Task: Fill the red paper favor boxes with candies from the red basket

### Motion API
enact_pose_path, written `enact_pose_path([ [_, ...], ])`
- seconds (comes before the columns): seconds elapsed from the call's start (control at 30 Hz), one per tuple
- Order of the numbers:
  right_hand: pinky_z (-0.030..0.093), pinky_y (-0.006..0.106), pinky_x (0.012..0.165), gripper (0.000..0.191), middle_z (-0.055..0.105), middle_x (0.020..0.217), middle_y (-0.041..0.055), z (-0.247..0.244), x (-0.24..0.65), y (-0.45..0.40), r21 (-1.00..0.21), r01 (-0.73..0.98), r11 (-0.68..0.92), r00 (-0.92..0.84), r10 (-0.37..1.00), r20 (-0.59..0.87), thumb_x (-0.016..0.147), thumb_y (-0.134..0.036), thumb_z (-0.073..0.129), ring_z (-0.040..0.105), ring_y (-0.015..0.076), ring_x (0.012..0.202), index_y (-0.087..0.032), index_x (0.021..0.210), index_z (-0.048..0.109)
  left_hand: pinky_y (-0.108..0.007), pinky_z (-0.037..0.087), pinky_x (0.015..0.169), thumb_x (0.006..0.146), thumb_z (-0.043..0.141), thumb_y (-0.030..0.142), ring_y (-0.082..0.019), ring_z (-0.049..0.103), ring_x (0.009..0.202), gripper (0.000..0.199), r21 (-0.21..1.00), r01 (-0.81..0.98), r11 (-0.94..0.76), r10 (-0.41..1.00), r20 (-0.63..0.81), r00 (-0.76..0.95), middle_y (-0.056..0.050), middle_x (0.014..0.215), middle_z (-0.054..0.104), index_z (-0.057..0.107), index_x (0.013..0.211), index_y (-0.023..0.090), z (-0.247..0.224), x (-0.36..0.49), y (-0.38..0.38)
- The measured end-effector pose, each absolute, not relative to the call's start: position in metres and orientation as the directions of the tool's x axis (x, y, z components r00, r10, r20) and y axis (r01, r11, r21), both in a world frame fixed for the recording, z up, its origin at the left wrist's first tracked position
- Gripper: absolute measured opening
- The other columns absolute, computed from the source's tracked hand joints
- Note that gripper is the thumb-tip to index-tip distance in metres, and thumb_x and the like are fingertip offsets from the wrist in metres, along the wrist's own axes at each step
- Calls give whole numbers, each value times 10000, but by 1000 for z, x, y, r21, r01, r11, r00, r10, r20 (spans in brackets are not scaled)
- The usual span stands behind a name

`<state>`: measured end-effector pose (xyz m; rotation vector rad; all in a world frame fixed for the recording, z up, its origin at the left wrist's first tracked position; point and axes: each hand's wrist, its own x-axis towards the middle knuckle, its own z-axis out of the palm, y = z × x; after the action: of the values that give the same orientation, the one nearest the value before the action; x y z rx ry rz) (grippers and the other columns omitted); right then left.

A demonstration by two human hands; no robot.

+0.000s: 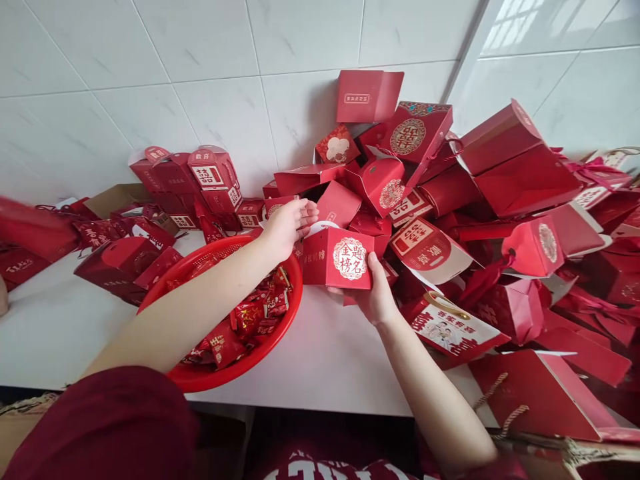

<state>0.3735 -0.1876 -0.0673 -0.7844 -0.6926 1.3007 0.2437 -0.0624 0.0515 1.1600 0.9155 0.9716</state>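
My right hand (pixel 377 290) grips a small red gift box (pixel 320 259) by its right side, thumb on the front face and other fingers underneath. A round white and gold emblem with red characters marks that face, and a pale flap stands up at the top. My left hand (pixel 290 227) is just beside the box's upper left edge, fingers loosely extended and nothing visible in them. Below my left forearm stands a red plastic basket (pixel 287 327) with red-wrapped sweets (pixel 225 343) in it. My forearm hides part of the basket. The inside of the box is out of sight.
Many red gift boxes (pixel 430 247) are heaped on the right, against the tiled wall (pixel 215 40). More boxes stand stacked (pixel 215 180) behind the basket. At the far left are a blurred red bag (pixel 35 230) and part of another person's hand (pixel 3 298). The white table (pixel 320 373) has a front edge near me.
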Motion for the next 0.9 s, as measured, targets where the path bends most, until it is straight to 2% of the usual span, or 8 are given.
enact_pose_path([
  [0.1,575,493,964,608,655,1341,79,-72,372,-188,-856,-489,167,218,974,66,938,-708,427,598,316,1263,-258,1322,569,-246,485,640,804,620,309,-121,652,720,140,964,-155,215,956,-176,233,-39,861,706,649,815,172,43,248,-46],
  [0.2,497,508,1073,630,601,1390,101,-79,372,-192,-895,-314,316,302,927,221,949,-691,427,522,316,1346,-245,1387,509,-246,480,677,800,628,324,-130,656,776,166,971,-108,215,944,-178,277,-53,924,714,666,833,166,37,248,-43],
  [0.33,388,525,1169,879,432,1525,126,-93,376,-200,-828,41,560,314,779,542,849,-692,623,408,318,1435,-282,1545,278,-319,478,887,807,699,432,-201,634,1076,324,995,100,2,817,-59,573,-61,1145,696,673,1026,195,38,237,-60],
  [0.43,408,558,1146,1160,276,1593,149,-105,379,-202,-735,265,624,297,672,678,713,-620,810,351,352,1465,-308,1592,119,-412,440,1029,810,751,424,-247,577,1223,462,949,219,-226,620,-33,784,-80,1311,633,617,1207,227,47,223,-76],
  [0.53,449,567,1105,1179,240,1587,160,-112,380,-202,-682,380,625,299,615,730,720,-614,803,368,363,1446,-304,1603,85,-429,477,1023,847,739,431,-267,579,1246,570,901,187,-392,356,-38,934,-92,1391,578,533,1353,267,57,208,-84],
  [0.6,455,564,1097,1133,254,1576,164,-113,379,-202,-656,417,630,303,584,753,756,-668,738,366,364,1442,-287,1607,94,-420,509,1001,845,741,459,-277,578,1262,662,878,176,-445,277,-52,959,-87,1430,545,465,1426,302,62,200,-86],
  [0.8,509,542,1024,1067,285,1560,168,-112,374,-203,-645,459,611,285,586,758,809,-708,651,381,368,1421,-268,1611,102,-434,498,1048,818,751,489,-305,516,1339,777,612,295,-734,396,33,918,-77,1488,492,403,1496,338,64,187,-97],
  [0.9,525,526,1002,1067,278,1560,172,-115,373,-203,-626,487,608,280,571,772,811,-700,657,394,366,1407,-257,1614,111,-440,478,1087,804,740,559,-314,439,1416,919,471,313,-825,374,37,927,-88,1596,363,289,1568,318,64,184,-106],
])
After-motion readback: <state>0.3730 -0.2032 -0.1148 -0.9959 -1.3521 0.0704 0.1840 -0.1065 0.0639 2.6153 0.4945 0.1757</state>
